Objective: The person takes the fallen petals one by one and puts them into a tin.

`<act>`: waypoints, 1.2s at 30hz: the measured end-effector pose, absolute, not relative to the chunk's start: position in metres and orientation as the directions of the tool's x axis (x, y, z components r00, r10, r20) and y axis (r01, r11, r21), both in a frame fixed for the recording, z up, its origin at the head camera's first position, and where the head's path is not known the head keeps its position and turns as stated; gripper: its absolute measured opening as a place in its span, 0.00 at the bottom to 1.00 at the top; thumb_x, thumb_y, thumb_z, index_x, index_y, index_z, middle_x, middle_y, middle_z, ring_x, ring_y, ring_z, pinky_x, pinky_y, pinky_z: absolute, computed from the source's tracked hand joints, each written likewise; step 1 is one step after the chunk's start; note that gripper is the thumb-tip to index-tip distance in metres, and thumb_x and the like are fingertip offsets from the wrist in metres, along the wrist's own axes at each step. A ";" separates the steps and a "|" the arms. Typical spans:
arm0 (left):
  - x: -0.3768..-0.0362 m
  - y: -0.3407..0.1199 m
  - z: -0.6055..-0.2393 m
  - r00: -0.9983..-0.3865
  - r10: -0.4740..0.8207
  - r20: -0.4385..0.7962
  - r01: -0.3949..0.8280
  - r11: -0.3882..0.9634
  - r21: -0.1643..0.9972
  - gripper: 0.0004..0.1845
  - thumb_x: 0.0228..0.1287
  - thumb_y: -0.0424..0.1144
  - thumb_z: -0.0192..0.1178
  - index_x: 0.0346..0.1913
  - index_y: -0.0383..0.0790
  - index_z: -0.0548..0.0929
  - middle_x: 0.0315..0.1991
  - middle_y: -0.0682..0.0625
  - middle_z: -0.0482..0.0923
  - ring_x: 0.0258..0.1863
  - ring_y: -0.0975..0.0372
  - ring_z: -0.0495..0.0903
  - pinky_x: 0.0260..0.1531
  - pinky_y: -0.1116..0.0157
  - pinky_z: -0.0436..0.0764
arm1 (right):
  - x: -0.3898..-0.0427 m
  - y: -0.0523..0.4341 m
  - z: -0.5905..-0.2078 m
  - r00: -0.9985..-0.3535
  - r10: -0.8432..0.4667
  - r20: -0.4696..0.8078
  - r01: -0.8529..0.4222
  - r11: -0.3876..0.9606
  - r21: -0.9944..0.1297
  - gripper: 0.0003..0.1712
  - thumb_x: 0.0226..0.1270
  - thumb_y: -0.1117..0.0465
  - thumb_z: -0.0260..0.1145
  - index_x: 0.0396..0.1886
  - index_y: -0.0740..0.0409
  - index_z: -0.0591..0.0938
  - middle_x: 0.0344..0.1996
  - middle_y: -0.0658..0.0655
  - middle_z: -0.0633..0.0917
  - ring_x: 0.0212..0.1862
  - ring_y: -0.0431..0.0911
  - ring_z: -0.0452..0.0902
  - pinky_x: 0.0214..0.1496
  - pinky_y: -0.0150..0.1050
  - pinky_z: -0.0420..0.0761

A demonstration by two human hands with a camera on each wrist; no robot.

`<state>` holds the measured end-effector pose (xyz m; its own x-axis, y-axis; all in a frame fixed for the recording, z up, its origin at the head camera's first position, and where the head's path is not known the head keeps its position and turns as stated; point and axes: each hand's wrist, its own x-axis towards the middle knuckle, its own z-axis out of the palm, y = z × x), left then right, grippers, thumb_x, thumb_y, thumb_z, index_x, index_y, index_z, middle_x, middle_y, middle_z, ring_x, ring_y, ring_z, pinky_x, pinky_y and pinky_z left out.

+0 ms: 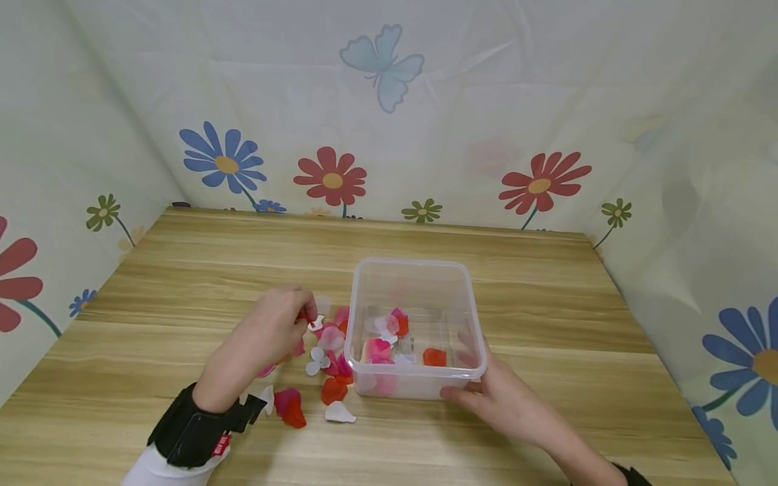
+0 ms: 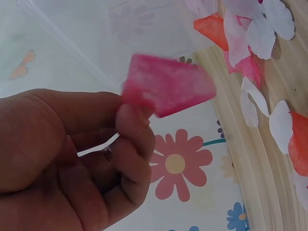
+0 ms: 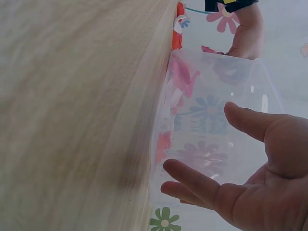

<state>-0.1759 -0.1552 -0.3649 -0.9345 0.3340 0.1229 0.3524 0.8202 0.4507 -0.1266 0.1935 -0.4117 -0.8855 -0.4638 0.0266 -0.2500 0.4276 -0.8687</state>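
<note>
The left hand [image 2: 72, 159] pinched a pink petal [image 2: 168, 89]; the right hand [image 1: 504, 401], fingers straight, steadied the clear box [image 1: 419, 270]. The pinch should be released only above the box opening.

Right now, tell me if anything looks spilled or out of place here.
Petals lie scattered on the table left of the box, while others sit inside it. The left hand pinches a pink petal; the right hand rests against the box. Nothing looks damaged.
</note>
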 end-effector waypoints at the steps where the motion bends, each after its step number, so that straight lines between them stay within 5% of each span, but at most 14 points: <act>1: -0.176 -0.155 -0.365 -0.935 0.333 0.122 0.351 0.822 0.447 0.09 0.58 0.20 0.68 0.33 0.38 0.83 0.29 0.49 0.76 0.27 0.58 0.73 0.29 0.65 0.80 | -0.127 0.193 -0.412 -0.885 -0.464 0.026 -0.248 0.425 -0.870 0.58 0.65 0.67 0.75 0.83 0.53 0.45 0.73 0.67 0.68 0.62 0.58 0.77 0.57 0.39 0.80; 5: -0.175 -0.154 -0.365 -0.941 0.317 0.117 0.336 0.838 0.429 0.08 0.57 0.25 0.73 0.36 0.37 0.86 0.30 0.50 0.80 0.28 0.58 0.75 0.32 0.63 0.83 | -0.126 0.193 -0.411 -0.885 -0.465 0.021 -0.245 0.427 -0.871 0.58 0.65 0.67 0.75 0.82 0.53 0.46 0.72 0.66 0.69 0.62 0.56 0.77 0.57 0.39 0.80; 18: -0.172 -0.149 -0.359 -0.935 0.272 0.228 0.348 0.825 0.445 0.09 0.59 0.32 0.76 0.39 0.40 0.85 0.29 0.51 0.83 0.20 0.63 0.74 0.22 0.68 0.77 | -0.127 0.194 -0.412 -0.887 -0.460 0.033 -0.259 0.438 -0.861 0.57 0.65 0.66 0.75 0.82 0.55 0.47 0.72 0.67 0.69 0.61 0.56 0.78 0.57 0.39 0.81; 36: -0.155 -0.120 -0.350 -0.754 0.385 0.532 0.639 0.615 0.461 0.12 0.53 0.28 0.78 0.39 0.38 0.89 0.35 0.51 0.86 0.32 0.63 0.82 0.36 0.68 0.85 | -0.128 0.195 -0.413 -0.875 -0.481 0.055 -0.282 0.414 -0.866 0.51 0.65 0.68 0.74 0.80 0.63 0.54 0.72 0.69 0.68 0.61 0.59 0.78 0.56 0.38 0.81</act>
<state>-0.1550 -0.1203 -0.3496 -0.7544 0.3849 0.5318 0.6391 0.6155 0.4612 -0.1281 0.1951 -0.4135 -0.8748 -0.4814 0.0552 -0.2823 0.4137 -0.8655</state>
